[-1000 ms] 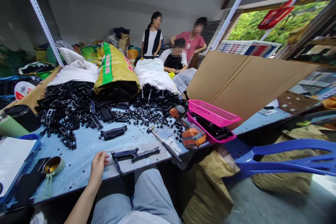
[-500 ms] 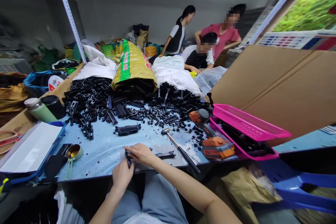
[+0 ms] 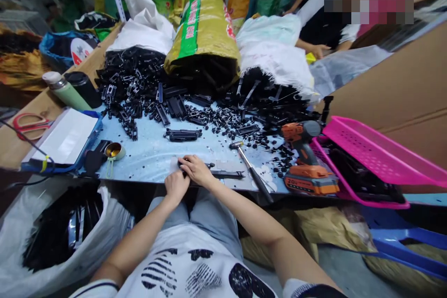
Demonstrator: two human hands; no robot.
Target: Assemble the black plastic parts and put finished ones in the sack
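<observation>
At the table's front edge my left hand (image 3: 177,185) and my right hand (image 3: 197,170) are closed together round a small black plastic part (image 3: 180,163). My fingers cover most of it. A long black bar-like part (image 3: 228,174) lies on the grey plate just right of my right hand. Farther right rests a hammer (image 3: 252,168), head pointing away from me. Beyond my hands, a bundle of black parts (image 3: 183,134) lies on the blue tabletop (image 3: 146,149).
An orange cordless drill (image 3: 309,160) stands beside a pink basket (image 3: 380,153) at right. Heaped black parts (image 3: 132,79) spill from sacks at the back. A measuring cup (image 3: 114,150), scissors (image 3: 31,126) and a green bottle (image 3: 68,91) are at left. A co-worker's hand (image 3: 319,50) shows behind.
The view has tilted downward, showing my shirt and a white sack of black parts at lower left. My hands stay together on the black part.
</observation>
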